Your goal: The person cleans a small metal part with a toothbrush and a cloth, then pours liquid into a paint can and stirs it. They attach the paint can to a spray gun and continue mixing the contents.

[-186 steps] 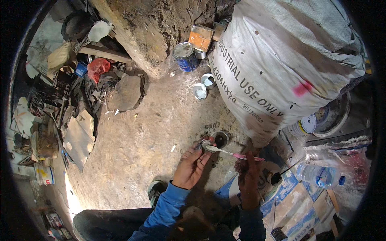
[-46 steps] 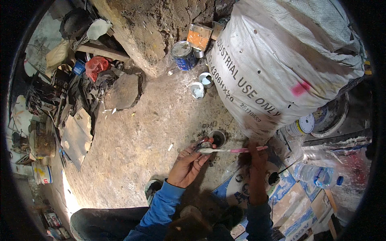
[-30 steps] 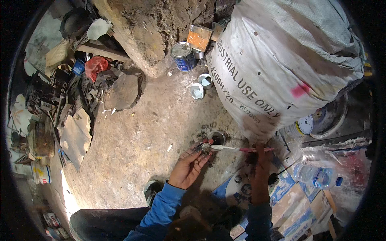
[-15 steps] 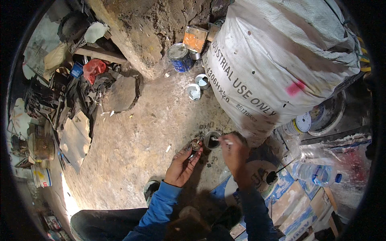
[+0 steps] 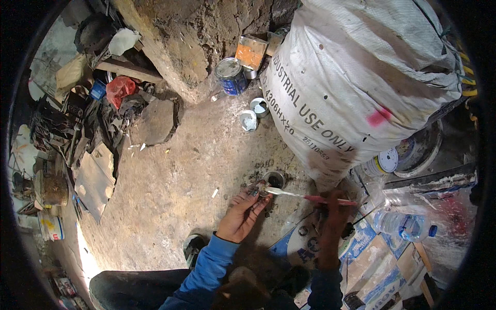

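My left hand (image 5: 238,218) is closed at the fingertips, pinching a small, roundish, dark metallic piece (image 5: 262,189) largely covered by the fingers. In my right hand (image 5: 333,209), smeared by motion, is a slim paintbrush (image 5: 289,193) with a red handle and a whitish front part. It lies nearly level, and its left end meets the piece at my left fingertips. Just beyond that end, a small round cup (image 5: 275,179) with dark contents stands on the stained ground.
A large white woven sack (image 5: 351,77) fills the upper right. Farther off stand a blue paint can (image 5: 231,77) and a small open tin (image 5: 259,106). A clear plastic bottle (image 5: 403,225) lies at right on printed cardboard (image 5: 369,279). Scrap (image 5: 95,181) piles up at left.
My right hand has moved right and nearer to me, drawing the paintbrush out of the cup and laying its end at the piece. My left hand has shifted slightly right.
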`<state>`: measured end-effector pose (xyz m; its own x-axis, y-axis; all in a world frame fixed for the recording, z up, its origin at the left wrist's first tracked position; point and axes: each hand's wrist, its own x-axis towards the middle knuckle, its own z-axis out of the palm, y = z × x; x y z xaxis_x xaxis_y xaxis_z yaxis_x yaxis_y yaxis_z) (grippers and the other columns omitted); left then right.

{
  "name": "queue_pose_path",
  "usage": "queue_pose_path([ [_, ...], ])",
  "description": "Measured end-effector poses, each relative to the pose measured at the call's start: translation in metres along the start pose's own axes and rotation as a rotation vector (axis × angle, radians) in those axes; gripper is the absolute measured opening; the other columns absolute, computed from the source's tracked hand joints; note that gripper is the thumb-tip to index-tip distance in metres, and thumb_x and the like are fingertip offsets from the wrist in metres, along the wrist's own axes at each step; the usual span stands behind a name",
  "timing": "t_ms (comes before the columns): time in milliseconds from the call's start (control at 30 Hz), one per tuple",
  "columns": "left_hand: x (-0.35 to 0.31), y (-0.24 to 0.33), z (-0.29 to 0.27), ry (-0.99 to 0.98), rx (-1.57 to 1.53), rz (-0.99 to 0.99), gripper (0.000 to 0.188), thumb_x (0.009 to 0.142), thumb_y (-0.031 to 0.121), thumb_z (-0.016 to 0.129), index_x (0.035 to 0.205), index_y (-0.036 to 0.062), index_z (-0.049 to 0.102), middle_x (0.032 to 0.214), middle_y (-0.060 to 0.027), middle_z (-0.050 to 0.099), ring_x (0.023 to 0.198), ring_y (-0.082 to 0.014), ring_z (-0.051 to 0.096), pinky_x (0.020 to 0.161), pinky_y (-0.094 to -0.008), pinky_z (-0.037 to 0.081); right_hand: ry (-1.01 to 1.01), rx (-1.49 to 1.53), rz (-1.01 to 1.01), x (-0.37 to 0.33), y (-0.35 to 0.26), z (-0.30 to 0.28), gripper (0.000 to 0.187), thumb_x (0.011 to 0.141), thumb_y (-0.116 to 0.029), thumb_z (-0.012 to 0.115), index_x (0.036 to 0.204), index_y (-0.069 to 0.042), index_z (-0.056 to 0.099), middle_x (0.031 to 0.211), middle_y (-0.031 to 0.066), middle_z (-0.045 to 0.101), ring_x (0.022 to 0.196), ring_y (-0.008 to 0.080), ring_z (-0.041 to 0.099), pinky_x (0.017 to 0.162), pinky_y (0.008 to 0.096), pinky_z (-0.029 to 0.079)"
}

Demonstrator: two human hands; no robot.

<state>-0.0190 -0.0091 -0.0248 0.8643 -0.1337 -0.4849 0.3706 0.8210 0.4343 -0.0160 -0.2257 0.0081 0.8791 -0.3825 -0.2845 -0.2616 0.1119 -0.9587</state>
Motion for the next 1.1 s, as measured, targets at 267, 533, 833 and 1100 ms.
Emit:
queue_pose_path([
  [267,-0.003,-0.004,0.005,-0.077,-0.031,0.016,0.037,0.097,0.003,0.052,0.131,-0.0101,0.043,0.120,-0.0213,0.060,0.109,-0.0271,0.063,0.094,-0.0330,0.055,-0.048,0.194,-0.020,-0.009,0.003,0.012,0.021,0.096,-0.023,0.061,0.087,-0.004,0.061,0.079,0.0031,0.062,0.062,0.0080,0.054,0.051,0.0227,0.039],
  [533,-0.005,-0.009,0.010,-0.070,-0.043,0.030,0.032,0.097,0.004,0.052,0.125,-0.0099,0.046,0.119,-0.0239,0.059,0.111,-0.0299,0.062,0.093,-0.0334,0.056,0.043,0.394,0.187,-0.012,0.013,0.023,0.019,0.096,-0.022,0.061,0.088,-0.005,0.062,0.068,0.0051,0.063,0.051,0.0092,0.056,0.043,0.0242,0.041],
  [833,-0.005,-0.005,0.011,-0.115,-0.049,0.026,0.041,0.096,0.000,0.052,0.134,-0.0099,0.040,0.125,-0.0236,0.057,0.111,-0.0278,0.062,0.096,-0.0324,0.054,0.197,0.278,0.014,0.000,0.039,0.016,0.020,0.096,-0.024,0.060,0.089,-0.005,0.062,0.076,0.0064,0.067,0.060,0.0113,0.061,0.054,0.0264,0.046],
  [1100,-0.003,-0.001,0.007,-0.135,-0.067,0.031,0.044,0.096,0.001,0.052,0.136,-0.0103,0.038,0.128,-0.0238,0.055,0.114,-0.0292,0.061,0.098,-0.0338,0.053,-0.149,0.363,0.063,-0.009,0.014,-0.002,0.027,0.097,-0.031,0.059,0.102,-0.005,0.060,0.085,0.0000,0.056,0.076,0.0080,0.056,0.068,0.0264,0.046],
])
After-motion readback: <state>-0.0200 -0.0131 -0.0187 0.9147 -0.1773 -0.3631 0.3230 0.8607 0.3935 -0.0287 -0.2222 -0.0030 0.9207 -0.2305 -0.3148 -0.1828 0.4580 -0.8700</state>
